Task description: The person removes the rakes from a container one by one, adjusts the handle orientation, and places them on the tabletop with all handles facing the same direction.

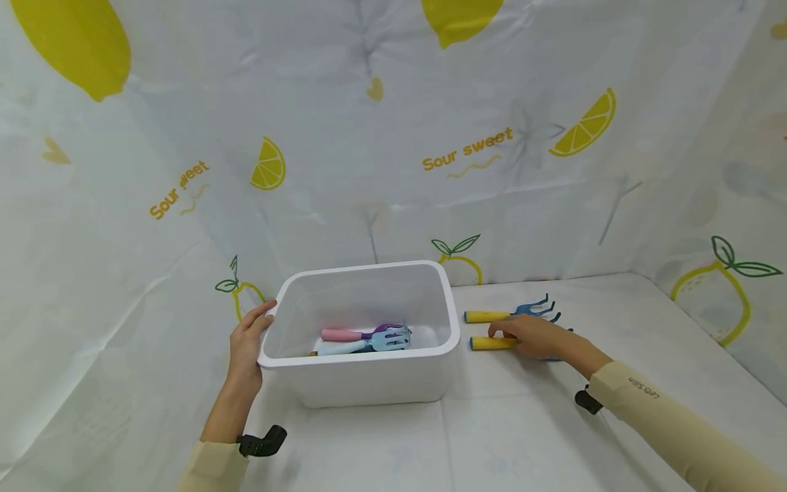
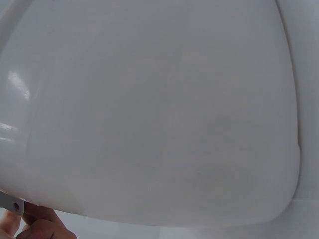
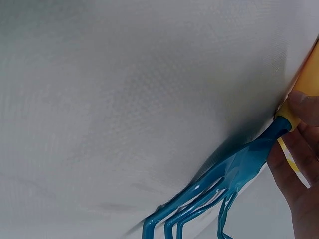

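On the bench (image 1: 492, 424) beside the bin (image 1: 369, 383), my right fingers (image 1: 509, 326) pinch one rake (image 3: 249, 158) near a second rake (image 1: 492, 316), my left fingers (image 1: 254, 316) grip the rim (image 1: 369, 357), and with tools (image 1: 375, 340) already inside, these two seem left.

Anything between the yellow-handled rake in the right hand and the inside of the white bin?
Only the bin's raised right side; nothing else visible blocks the held rake. The other rake lies farther back, off that line.
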Demonstrator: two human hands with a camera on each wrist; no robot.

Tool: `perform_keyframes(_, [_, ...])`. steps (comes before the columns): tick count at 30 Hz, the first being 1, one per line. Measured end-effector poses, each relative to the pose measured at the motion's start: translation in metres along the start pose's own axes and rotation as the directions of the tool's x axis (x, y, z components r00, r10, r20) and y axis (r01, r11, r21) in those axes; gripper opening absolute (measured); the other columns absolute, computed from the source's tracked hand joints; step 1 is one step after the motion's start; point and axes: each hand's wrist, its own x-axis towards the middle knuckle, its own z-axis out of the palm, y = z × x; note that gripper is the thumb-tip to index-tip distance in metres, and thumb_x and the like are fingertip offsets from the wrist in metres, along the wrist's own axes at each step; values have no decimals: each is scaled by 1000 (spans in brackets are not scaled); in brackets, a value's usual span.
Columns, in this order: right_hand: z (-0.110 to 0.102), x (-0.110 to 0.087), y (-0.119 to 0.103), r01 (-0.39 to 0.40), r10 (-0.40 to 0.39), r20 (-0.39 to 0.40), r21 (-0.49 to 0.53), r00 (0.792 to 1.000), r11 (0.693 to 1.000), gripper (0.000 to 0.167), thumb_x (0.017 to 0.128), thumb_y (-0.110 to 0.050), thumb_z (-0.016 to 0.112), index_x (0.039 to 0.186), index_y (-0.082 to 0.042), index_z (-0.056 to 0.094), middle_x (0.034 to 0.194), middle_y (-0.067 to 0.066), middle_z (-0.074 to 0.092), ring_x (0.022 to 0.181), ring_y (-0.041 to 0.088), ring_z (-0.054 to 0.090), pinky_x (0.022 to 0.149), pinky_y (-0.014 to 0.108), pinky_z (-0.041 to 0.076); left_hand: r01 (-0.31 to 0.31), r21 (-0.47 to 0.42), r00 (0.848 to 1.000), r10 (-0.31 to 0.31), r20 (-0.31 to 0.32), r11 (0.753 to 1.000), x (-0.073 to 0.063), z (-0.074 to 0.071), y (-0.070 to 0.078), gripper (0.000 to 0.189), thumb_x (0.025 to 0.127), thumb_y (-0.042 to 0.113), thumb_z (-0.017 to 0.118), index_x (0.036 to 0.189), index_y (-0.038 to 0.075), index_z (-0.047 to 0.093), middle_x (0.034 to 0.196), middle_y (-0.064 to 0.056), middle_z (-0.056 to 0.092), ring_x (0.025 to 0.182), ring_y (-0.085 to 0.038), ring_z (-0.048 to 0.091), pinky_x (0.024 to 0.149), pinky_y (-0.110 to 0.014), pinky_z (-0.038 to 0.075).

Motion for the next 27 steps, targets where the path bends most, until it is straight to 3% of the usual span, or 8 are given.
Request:
perform_keyframes(7, [1,1,2,-13,13,10,6,1000,1000,41,92,6,65,120,-25,68,107,-2,70,91,15,58,91,46,57,2,-1,1000,-2,-5,1000,0,0,0,45,108,25,48,152,15,50,137,12,52,116,-7,57,87,-17,53])
perform_keyframes(15, [-7,1,0,-5,5,20,8,1000,1000,36,92,3,68,120,-19,68,97,-2,66,86,15,56,82,37,55,9,-8,1000,-9,-5,1000,1,1,0,45,107,25,49,151,15,51,137,11,52,114,-6,58,86,-18,53])
perform_keyframes(22, [-30,2,-5,89,-89,-32,3,996,996,31,90,-6,76,120,-11,68,100,4,70,87,15,61,78,33,56,8,12,1000,-8,-6,1000,1,1,0,45,107,26,49,151,17,51,136,11,53,113,-6,59,86,-18,53])
perform_keyframes(27, [-54,3,-15,95,-96,-69,-19,993,995,30,90,-6,78,118,-13,69,102,5,71,89,16,62,78,32,57,6,18,1000,-5,-16,1000,0,1,0,45,107,26,50,151,17,52,135,11,54,113,-5,59,86,-17,53])
